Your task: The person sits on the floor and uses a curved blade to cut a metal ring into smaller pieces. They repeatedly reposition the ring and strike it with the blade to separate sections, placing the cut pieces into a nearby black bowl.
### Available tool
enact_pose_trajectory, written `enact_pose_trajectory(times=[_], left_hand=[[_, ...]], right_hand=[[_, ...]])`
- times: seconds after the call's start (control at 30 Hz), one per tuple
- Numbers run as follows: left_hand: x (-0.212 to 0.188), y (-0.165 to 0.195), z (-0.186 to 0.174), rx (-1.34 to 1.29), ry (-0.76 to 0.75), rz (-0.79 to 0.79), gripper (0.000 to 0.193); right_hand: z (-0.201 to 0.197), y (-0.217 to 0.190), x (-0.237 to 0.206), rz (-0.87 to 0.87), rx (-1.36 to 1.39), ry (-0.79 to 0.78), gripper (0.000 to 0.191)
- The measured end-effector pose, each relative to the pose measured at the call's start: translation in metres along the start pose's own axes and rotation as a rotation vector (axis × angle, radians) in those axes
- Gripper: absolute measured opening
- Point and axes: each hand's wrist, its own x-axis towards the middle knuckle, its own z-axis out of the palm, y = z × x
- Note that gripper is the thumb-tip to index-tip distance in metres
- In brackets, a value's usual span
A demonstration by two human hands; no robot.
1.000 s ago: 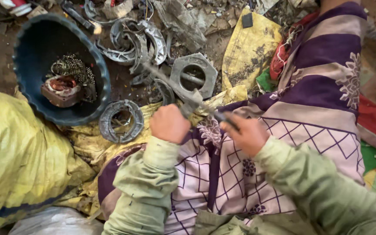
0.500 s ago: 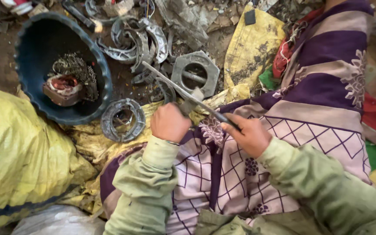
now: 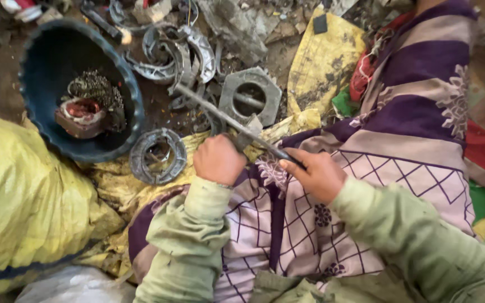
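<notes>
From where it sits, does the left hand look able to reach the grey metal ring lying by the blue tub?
Probably yes. The left hand is fisted on a small metal piece, but the ring lies just beside it on the yellow cloth, uncovered, nothing between them. It would have to let go first.

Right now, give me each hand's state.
Left hand: closed around a small metal piece.
Right hand: closed on the long metal rod.

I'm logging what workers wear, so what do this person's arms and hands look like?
Both arms are in loose, long pale green sleeves, creased and smudged with dirt. The left hand and right hand are bare, with no gloves; a thin band seems to sit at the left wrist.
</notes>
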Motion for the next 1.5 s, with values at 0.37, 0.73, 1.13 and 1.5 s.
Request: enact_pose_trajectory(times=[0.37, 0.73, 1.13, 1.5], left_hand=[[0.0, -0.007, 0.015, 0.008, 0.122, 0.182, 0.021], [0.003, -0.001, 0.009, 0.019, 0.04, 0.035, 0.02], [0.001, -0.001, 0.01, 0.03, 0.011, 0.051, 0.025], [0.009, -0.004, 0.016, 0.01, 0.038, 0.02, 0.022]], right_hand=[[-0.022, -0.029, -0.025, -0.369, 0.091, 0.175, 0.033], [-0.034, -0.027, -0.044, -0.303, 0.21, 0.26, 0.038], [-0.037, -0.009, -0.058, -0.318, 0.193, 0.313, 0.036], [-0.015, -0.004, -0.026, -0.055, 0.126, 0.186, 0.033]])
